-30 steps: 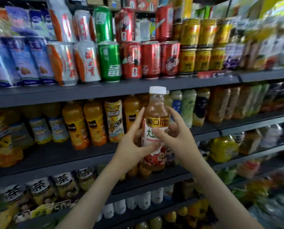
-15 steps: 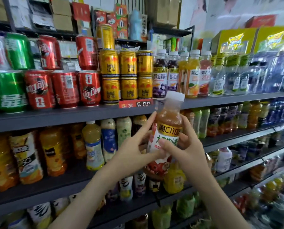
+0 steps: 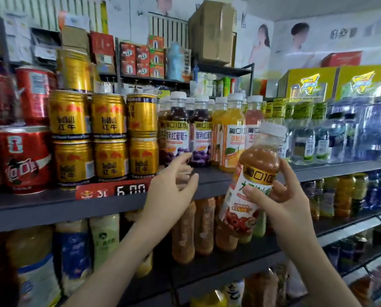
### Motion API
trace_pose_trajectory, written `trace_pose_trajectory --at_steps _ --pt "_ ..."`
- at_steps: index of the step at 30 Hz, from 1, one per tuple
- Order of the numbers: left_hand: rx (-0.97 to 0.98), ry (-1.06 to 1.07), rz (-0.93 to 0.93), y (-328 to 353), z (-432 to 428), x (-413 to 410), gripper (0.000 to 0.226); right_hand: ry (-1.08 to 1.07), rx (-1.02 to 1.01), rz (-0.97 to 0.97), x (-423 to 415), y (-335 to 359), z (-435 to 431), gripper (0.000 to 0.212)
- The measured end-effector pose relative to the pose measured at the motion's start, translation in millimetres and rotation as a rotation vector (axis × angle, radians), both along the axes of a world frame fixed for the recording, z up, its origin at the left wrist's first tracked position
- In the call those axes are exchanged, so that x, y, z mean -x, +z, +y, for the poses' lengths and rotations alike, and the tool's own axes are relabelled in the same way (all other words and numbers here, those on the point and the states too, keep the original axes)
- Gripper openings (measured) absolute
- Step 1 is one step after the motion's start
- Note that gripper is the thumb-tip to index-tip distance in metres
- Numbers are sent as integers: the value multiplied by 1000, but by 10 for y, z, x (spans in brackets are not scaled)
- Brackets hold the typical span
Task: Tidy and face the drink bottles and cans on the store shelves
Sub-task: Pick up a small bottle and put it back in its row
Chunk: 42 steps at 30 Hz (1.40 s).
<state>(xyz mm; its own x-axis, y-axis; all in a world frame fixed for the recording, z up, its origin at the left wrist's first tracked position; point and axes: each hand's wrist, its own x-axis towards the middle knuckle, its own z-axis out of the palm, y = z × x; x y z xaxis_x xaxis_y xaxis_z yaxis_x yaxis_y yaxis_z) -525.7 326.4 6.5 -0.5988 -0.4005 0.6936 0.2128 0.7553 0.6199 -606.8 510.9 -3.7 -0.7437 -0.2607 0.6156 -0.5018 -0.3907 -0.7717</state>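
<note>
Amber juice bottle (image 3: 254, 173) with white cap, red-fruit label; gold cans (image 3: 108, 117) with red emblems; grey shelf (image 3: 41, 209).

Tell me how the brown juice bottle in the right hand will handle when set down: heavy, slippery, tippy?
Probably heavy for its size: the brown juice bottle looks full nearly to the neck. Likely stiff, as the right hand grips it without visible denting. Tall and narrow, it may tip if pushed high up.

Up high, a brown cardboard box (image 3: 210, 34) stands just right of stacked small red boxes (image 3: 141, 59), two yellow cartons (image 3: 307, 84) sit further right, pale posters (image 3: 300, 45) cover the wall, and a red price tag (image 3: 112, 190) hangs lower down.
</note>
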Motion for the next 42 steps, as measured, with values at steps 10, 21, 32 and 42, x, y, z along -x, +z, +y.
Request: trace_pose_trajectory --at_steps 10,21,32,42 --pt "101 452 -146 561 -162 769 97 236 64 82 614 325 -50 80" --pt "-149 623 -322 723 -243 1128 116 311 88 164 914 429 -125 71" --pt "-37 541 -135 539 28 929 80 247 126 176 931 395 -161 77" --pt "-35 556 62 721 189 -228 67 224 -69 257 820 581 -593 85"
